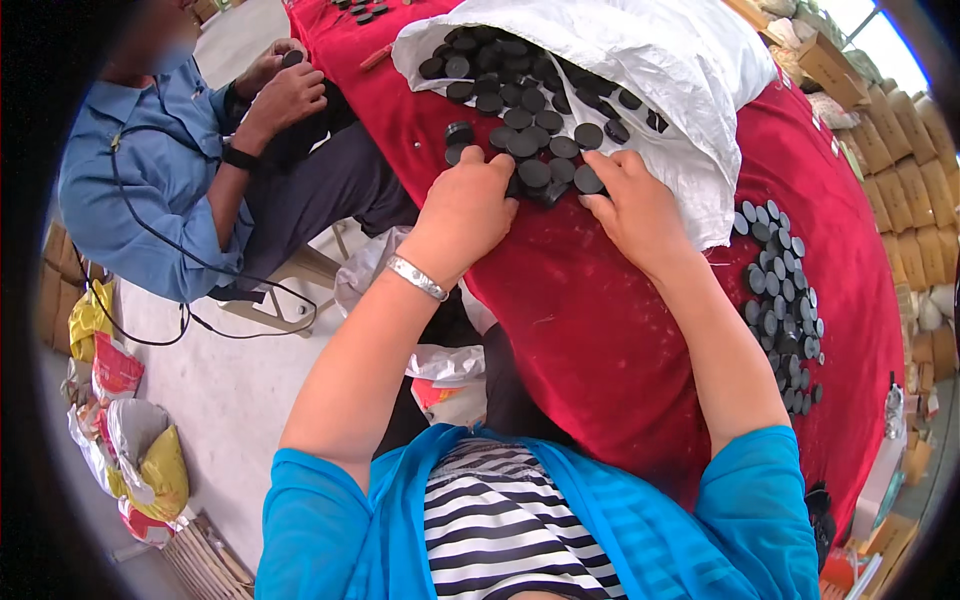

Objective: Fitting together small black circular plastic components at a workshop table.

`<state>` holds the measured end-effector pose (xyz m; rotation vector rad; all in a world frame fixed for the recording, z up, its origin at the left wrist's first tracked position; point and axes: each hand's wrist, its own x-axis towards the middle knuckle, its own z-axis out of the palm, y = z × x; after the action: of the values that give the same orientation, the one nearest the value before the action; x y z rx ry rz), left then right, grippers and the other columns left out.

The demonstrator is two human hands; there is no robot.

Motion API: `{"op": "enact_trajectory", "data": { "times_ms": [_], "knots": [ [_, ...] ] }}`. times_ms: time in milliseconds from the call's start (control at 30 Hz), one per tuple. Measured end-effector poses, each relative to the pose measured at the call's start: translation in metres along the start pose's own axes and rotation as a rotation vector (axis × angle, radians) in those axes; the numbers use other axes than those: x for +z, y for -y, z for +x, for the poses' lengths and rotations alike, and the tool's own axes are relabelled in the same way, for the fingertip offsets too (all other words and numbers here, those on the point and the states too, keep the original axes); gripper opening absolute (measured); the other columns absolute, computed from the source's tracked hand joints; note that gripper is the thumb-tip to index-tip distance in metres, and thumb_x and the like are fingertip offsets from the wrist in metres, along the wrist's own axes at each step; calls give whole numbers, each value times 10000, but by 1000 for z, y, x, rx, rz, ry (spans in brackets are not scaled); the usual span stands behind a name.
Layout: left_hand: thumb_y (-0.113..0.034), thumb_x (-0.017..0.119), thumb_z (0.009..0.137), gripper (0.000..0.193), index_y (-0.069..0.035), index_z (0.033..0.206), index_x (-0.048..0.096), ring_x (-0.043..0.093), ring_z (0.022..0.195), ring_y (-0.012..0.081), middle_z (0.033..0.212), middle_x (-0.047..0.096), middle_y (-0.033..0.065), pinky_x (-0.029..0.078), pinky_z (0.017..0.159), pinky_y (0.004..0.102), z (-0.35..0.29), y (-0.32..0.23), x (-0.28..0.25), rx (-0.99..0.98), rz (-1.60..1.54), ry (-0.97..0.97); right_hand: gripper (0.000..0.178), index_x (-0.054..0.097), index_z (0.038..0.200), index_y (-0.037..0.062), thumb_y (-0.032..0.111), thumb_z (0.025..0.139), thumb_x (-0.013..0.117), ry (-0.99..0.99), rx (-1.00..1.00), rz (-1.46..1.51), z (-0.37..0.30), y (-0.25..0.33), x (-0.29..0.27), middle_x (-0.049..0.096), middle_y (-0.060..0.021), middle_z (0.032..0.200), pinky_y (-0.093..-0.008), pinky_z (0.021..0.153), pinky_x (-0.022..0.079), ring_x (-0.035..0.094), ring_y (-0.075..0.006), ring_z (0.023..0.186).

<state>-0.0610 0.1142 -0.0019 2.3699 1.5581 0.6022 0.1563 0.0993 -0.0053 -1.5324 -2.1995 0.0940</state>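
- Head view, upper centre of the frame: black discs [533, 174] heaped in and before the open mouth of a white sack [690, 80], on a red cloth [600, 330].
- Left of the heap's near edge: left hand [468, 205], back upward, fingers curled down at the discs — cannot tell whether closed on any.
- Right of that: right hand [640, 205], thumb and forefinger parted, tips at a single disc [588, 180] — cannot tell whether gripped.
- Right of the frame: grey-topped discs [772, 284] in a long patch on the cloth.
- Upper left: seated co-worker [140, 180] in blue, small black piece [291, 58] at the fingers.
- Lower left: yellow bag [168, 475] among others.
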Motion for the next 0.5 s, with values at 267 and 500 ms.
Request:
{"op": "enact_trajectory", "data": {
  "times_ms": [267, 500],
  "knots": [
    [-114, 669, 737, 380, 7, 1071, 536, 599, 769, 328, 875, 580, 192, 495, 690, 384, -24, 17, 5, 44, -274, -187, 433, 524, 1189, 41, 135, 783, 647, 51, -27, 50, 7, 5, 5, 524, -191, 1083, -431, 833, 466, 554, -383, 990],
    [-25, 623, 786, 320, -39, 1097, 549, 514, 559, 54, 704, 558, 9, 416, 492, 200, -77, 8, -19, -168, -1316, -20, 416, 520, 1142, 16, 148, 766, 639, 69, 139, 185, -19, 19, -9, 569, -190, 970, -395, 807, 453, 564, -357, 928]
  ]
}}
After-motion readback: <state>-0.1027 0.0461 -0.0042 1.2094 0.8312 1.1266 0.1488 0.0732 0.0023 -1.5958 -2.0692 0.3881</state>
